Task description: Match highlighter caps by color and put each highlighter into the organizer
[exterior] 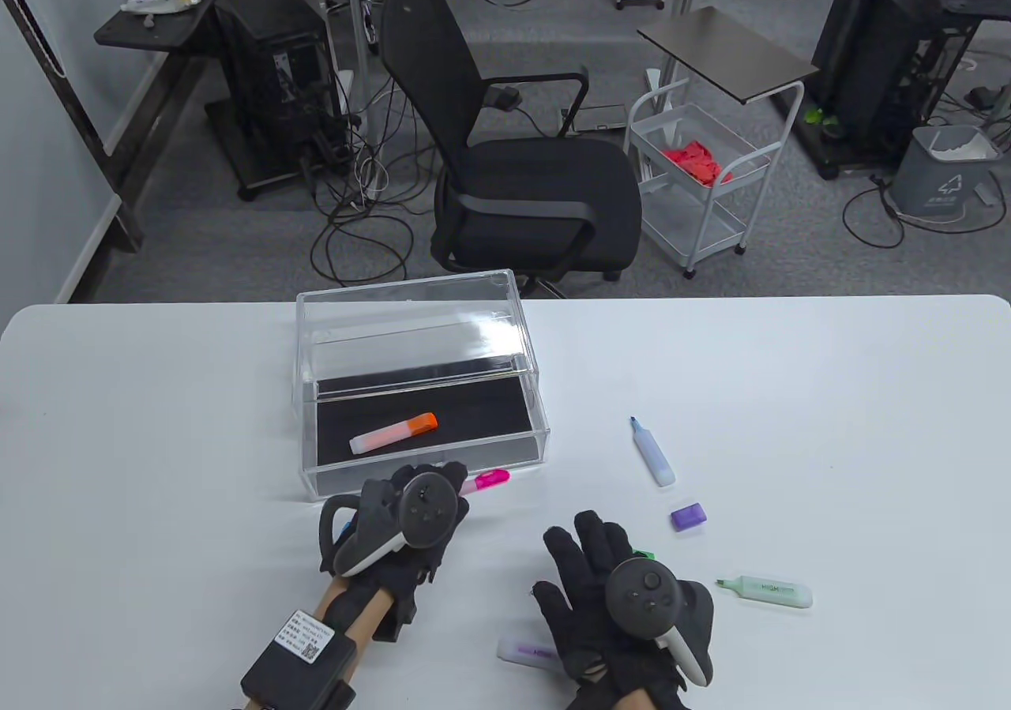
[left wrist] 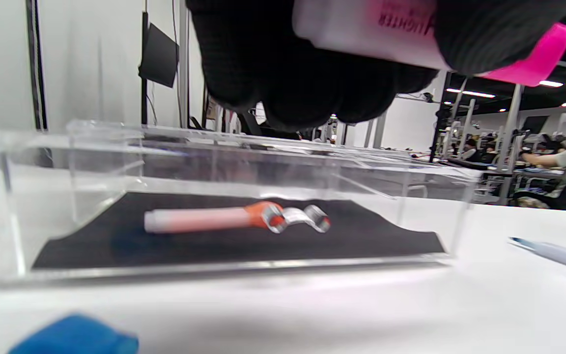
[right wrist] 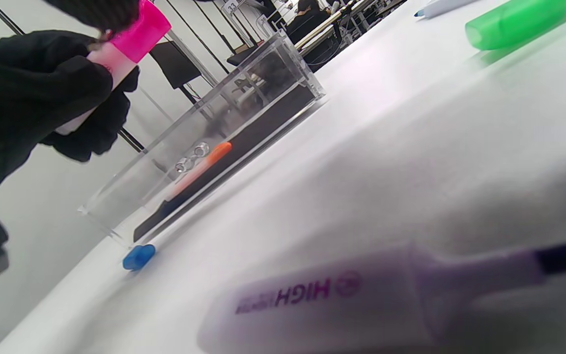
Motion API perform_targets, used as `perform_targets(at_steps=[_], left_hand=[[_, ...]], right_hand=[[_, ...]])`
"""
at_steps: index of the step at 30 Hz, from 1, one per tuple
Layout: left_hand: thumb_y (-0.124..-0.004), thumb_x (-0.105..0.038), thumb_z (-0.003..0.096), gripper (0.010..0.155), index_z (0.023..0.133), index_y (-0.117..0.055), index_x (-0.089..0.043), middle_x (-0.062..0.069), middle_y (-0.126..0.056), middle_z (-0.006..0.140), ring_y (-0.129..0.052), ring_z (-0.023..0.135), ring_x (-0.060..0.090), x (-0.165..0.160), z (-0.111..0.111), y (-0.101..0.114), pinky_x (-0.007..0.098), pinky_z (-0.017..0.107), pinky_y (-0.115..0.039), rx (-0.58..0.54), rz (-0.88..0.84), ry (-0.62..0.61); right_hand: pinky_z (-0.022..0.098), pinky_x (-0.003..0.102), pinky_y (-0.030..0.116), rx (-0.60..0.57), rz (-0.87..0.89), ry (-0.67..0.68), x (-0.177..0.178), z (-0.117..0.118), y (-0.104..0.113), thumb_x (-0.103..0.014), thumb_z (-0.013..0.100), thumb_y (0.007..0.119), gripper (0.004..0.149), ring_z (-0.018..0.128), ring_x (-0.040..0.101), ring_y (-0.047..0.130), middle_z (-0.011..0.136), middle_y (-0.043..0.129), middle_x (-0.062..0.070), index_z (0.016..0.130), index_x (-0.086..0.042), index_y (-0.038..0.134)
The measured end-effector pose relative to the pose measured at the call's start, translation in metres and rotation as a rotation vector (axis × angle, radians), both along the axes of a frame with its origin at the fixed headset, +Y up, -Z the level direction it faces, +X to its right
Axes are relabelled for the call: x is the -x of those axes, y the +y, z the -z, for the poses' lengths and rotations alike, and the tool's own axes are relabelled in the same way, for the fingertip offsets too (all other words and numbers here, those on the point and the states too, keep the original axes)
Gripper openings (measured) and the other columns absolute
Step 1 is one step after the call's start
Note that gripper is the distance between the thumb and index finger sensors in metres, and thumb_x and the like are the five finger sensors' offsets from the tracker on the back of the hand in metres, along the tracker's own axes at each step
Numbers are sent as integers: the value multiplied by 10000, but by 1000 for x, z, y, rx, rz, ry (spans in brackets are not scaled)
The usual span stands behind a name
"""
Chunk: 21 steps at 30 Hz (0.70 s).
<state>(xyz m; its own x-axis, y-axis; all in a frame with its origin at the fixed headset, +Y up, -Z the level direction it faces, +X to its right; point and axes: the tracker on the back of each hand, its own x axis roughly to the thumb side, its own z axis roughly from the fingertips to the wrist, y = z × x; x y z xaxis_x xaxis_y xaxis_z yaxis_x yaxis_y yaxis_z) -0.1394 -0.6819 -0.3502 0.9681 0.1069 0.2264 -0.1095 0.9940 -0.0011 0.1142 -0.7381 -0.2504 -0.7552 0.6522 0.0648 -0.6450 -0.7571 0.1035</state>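
Left hand [exterior: 411, 516] gripping pink highlighter [exterior: 491, 479], beside organizer [exterior: 419, 394] front edge

We count five highlighters: orange [exterior: 393, 433], pink [exterior: 486, 481], blue [exterior: 653, 452], green [exterior: 766, 591], purple [exterior: 528, 651]. Three loose caps: purple [exterior: 688, 516], green [right wrist: 519, 22], blue [right wrist: 138, 256]. One organizer [exterior: 419, 394].

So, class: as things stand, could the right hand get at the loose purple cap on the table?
Probably yes. The right hand is open and holds nothing, and the purple cap lies uncovered on the table just beyond it to the right, with nothing between them.
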Motion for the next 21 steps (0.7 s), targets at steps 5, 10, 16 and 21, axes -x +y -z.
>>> perform_targets(at_steps=[5, 10, 16, 21], left_hand=[[-637, -535, 466, 572, 1021, -536, -445, -170, -704, 954, -802, 878, 172, 4, 40, 4, 376, 734, -696, -11, 87, 100], [-639, -530, 478, 573, 1034, -515, -464, -182, -665, 992, -745, 934, 172, 13, 69, -1, 382, 776, -644, 72, 74, 206], [-578, -547, 488, 629, 1071, -351, -489, -209, -410, 1147, -436, 1174, 141, 31, 86, -15, 466, 871, -400, 130, 85, 311], [-580, -628, 457, 703, 1081, -293, -477, -203, -274, 1180, -277, 1197, 157, 41, 75, -13, 469, 854, -352, 101, 63, 286]], right_hand=[[685, 645, 83, 24, -3, -14, -4, 2, -1, -505, 441, 721, 660, 1059, 276, 84, 1149, 168, -59, 1028, -403, 438], [681, 646, 82, 37, -11, -25, -3, 3, -2, -504, 444, 719, 662, 1056, 279, 78, 1148, 169, -56, 1031, -396, 433], [681, 643, 73, 43, -25, -14, 1, 4, -2, -503, 444, 719, 662, 1054, 275, 68, 1150, 148, -55, 1030, -399, 429], [680, 640, 61, 61, -30, -39, -1, 5, -4, -500, 445, 721, 663, 1055, 270, 69, 1149, 146, -54, 1031, -397, 428]])
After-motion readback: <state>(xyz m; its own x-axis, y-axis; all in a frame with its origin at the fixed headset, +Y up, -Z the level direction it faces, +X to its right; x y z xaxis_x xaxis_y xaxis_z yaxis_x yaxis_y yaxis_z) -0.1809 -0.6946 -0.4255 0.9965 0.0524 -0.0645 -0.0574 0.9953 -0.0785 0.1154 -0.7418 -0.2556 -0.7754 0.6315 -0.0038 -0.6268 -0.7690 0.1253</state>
